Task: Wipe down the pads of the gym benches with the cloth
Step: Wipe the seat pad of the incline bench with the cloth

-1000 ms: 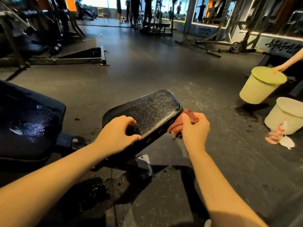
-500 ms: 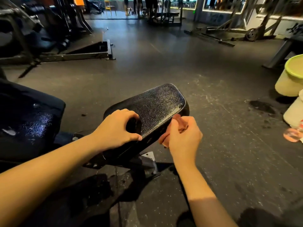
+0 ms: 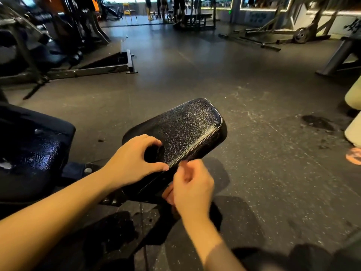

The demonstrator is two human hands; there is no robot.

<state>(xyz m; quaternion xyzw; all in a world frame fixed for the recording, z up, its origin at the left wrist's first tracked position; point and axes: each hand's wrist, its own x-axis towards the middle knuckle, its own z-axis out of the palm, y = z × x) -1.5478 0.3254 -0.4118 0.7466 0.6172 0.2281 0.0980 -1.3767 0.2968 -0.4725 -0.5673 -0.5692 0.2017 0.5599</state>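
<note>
A small black seat pad (image 3: 187, 128) with a cracked, shiny top sits in the middle of the view. My left hand (image 3: 134, 163) grips its near left corner, thumb along the front edge and fingers curled on top. My right hand (image 3: 192, 187) is low against the pad's near side and grips the reddish cloth (image 3: 168, 192), of which only a small bit shows under the fingers. The larger black back pad (image 3: 33, 149) lies at the left, wet and glossy.
Pale buckets (image 3: 353, 114) stand at the right edge, with a wet patch (image 3: 318, 122) on the rubber floor beside them and an orange-pink object (image 3: 354, 155) below. Machine frames (image 3: 105, 69) stand at the left, a barbell rack (image 3: 273, 39) far right, people far back.
My right hand has slid the cloth along the pad's near side toward me and lower. The view has turned left, pushing the buckets to the edge. My left hand keeps its grip.
</note>
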